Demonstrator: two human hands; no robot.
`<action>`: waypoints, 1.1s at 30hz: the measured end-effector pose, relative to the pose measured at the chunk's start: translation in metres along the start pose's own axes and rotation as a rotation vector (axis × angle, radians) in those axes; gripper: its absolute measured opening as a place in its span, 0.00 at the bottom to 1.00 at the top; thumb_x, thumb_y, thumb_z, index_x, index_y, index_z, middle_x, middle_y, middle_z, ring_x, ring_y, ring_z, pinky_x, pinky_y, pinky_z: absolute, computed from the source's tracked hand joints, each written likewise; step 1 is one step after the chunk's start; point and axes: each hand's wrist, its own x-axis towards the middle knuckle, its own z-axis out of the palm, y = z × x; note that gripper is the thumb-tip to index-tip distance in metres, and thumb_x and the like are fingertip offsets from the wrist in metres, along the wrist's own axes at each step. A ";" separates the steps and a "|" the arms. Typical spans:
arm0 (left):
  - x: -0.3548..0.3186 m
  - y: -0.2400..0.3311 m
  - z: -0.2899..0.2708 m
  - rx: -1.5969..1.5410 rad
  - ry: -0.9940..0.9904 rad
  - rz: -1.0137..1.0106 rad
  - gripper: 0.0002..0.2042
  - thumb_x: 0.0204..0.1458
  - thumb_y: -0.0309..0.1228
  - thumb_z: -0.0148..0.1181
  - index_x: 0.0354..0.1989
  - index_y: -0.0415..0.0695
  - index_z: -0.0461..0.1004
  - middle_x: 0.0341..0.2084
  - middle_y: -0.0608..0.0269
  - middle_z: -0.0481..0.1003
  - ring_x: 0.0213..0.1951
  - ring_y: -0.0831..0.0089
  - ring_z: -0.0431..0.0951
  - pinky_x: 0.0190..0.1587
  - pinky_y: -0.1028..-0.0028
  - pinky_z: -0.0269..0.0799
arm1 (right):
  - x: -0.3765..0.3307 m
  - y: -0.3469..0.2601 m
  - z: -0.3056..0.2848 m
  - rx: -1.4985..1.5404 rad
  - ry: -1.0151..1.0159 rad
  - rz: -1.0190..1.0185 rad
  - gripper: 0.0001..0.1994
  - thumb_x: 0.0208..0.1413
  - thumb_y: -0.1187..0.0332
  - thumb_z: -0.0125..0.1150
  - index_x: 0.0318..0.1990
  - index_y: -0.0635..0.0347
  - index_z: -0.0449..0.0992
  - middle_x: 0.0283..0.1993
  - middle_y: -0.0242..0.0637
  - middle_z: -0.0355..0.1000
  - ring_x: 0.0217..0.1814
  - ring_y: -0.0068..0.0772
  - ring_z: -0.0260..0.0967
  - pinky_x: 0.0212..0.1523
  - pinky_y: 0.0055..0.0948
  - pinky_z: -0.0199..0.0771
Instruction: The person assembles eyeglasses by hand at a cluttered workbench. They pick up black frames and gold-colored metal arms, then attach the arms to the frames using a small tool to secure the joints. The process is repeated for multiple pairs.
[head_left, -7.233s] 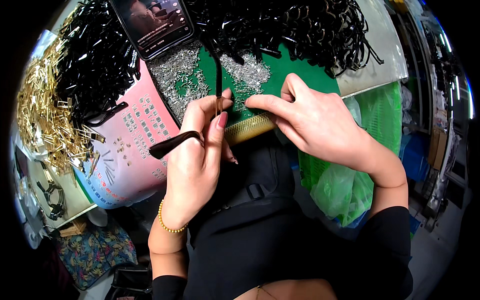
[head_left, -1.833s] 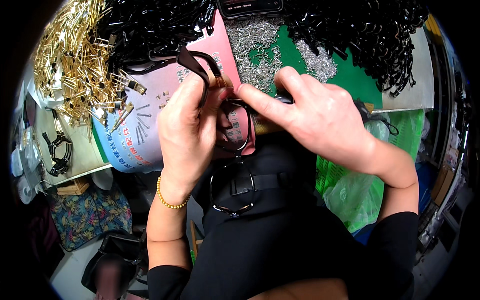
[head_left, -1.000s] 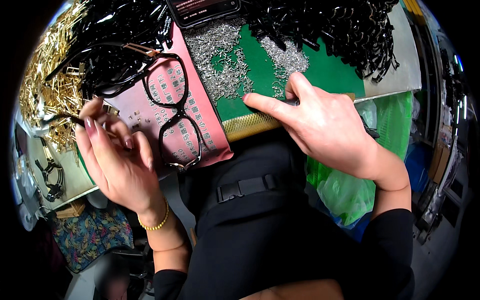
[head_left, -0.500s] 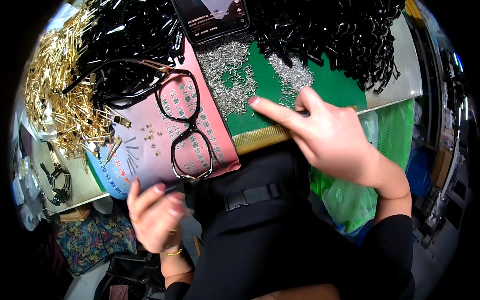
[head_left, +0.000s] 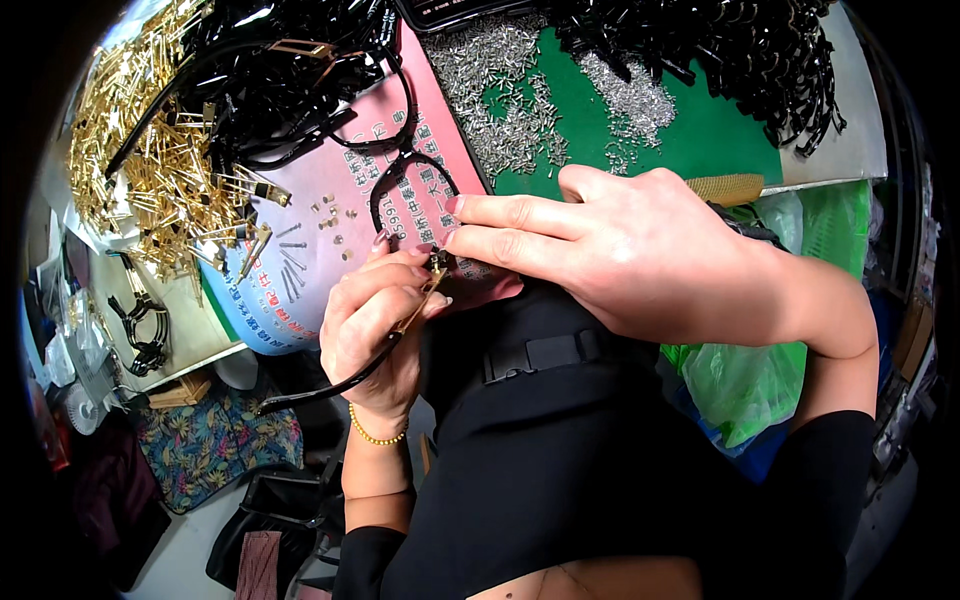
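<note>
A black eyeglass frame [head_left: 408,157] lies on the pink and blue printed sheet, one temple stretching to the far left. At its near end, my left hand [head_left: 375,315] is closed around a loose black temple [head_left: 355,378] with a gold-coloured section, its hinge end up against the frame's corner. My right hand [head_left: 620,240] comes in from the right, index and middle fingertips at that same corner. Its thumb is hidden underneath, and I cannot make out what its fingers hold. The joint itself is mostly covered by the fingers.
Silver screws [head_left: 505,110] and a second silver pile [head_left: 635,100] lie on the green mat [head_left: 565,125]. Gold-coloured metal parts [head_left: 130,150] heap up at left, black temples [head_left: 740,70] at far right. A few small screws [head_left: 290,265] rest on the sheet.
My right hand has moved from the silver screw pile to the frame's near corner. My left hand has risen to that corner, with the temple now plainly visible in it.
</note>
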 end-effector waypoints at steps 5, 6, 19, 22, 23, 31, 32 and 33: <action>0.009 0.006 0.000 0.088 -0.045 -0.002 0.14 0.40 0.17 0.74 0.32 0.39 0.74 0.30 0.56 0.80 0.38 0.59 0.84 0.52 0.57 0.79 | 0.001 0.001 0.000 0.019 -0.006 0.003 0.32 0.45 0.75 0.66 0.62 0.43 0.74 0.64 0.23 0.72 0.32 0.32 0.70 0.22 0.23 0.74; 0.009 0.007 -0.001 0.122 -0.078 -0.015 0.14 0.40 0.17 0.74 0.32 0.39 0.74 0.30 0.56 0.80 0.38 0.59 0.84 0.52 0.57 0.80 | 0.001 0.001 0.000 0.014 -0.004 0.005 0.32 0.45 0.75 0.66 0.62 0.43 0.74 0.65 0.23 0.71 0.32 0.32 0.70 0.22 0.23 0.74; 0.013 0.006 -0.008 0.152 -0.157 0.026 0.15 0.39 0.16 0.73 0.34 0.41 0.74 0.34 0.58 0.80 0.37 0.58 0.84 0.50 0.59 0.81 | 0.005 0.003 -0.006 0.047 -0.106 0.037 0.35 0.43 0.76 0.68 0.63 0.40 0.73 0.66 0.20 0.69 0.33 0.28 0.68 0.21 0.21 0.74; 0.014 0.009 -0.010 0.174 -0.184 0.006 0.16 0.40 0.17 0.73 0.36 0.40 0.74 0.34 0.57 0.80 0.38 0.58 0.84 0.50 0.57 0.81 | 0.006 0.003 -0.007 0.033 -0.122 0.039 0.36 0.42 0.76 0.68 0.63 0.39 0.73 0.66 0.19 0.69 0.32 0.27 0.67 0.20 0.20 0.73; 0.015 0.010 -0.010 0.173 -0.190 0.005 0.16 0.40 0.17 0.73 0.36 0.40 0.74 0.34 0.57 0.80 0.38 0.58 0.84 0.51 0.56 0.80 | 0.006 0.003 -0.007 0.045 -0.119 0.039 0.36 0.42 0.76 0.68 0.63 0.39 0.73 0.66 0.19 0.69 0.32 0.26 0.67 0.20 0.19 0.72; 0.017 0.013 -0.011 0.186 -0.240 -0.002 0.13 0.41 0.18 0.72 0.35 0.39 0.75 0.34 0.56 0.79 0.40 0.56 0.84 0.54 0.54 0.79 | 0.008 0.003 -0.010 0.034 -0.154 0.039 0.33 0.44 0.77 0.64 0.62 0.38 0.75 0.66 0.17 0.69 0.29 0.24 0.64 0.18 0.19 0.68; 0.017 0.014 -0.010 0.170 -0.223 -0.015 0.13 0.41 0.18 0.72 0.35 0.39 0.75 0.34 0.56 0.79 0.41 0.56 0.84 0.54 0.54 0.79 | 0.009 0.004 -0.010 0.038 -0.154 0.040 0.32 0.44 0.77 0.64 0.61 0.39 0.75 0.65 0.17 0.70 0.29 0.24 0.64 0.18 0.19 0.68; 0.016 0.014 -0.010 0.154 -0.206 -0.027 0.13 0.41 0.18 0.72 0.35 0.39 0.75 0.34 0.56 0.79 0.41 0.55 0.84 0.54 0.54 0.79 | 0.009 0.004 -0.011 0.041 -0.155 0.044 0.32 0.45 0.77 0.64 0.61 0.39 0.76 0.65 0.17 0.70 0.29 0.24 0.64 0.18 0.19 0.68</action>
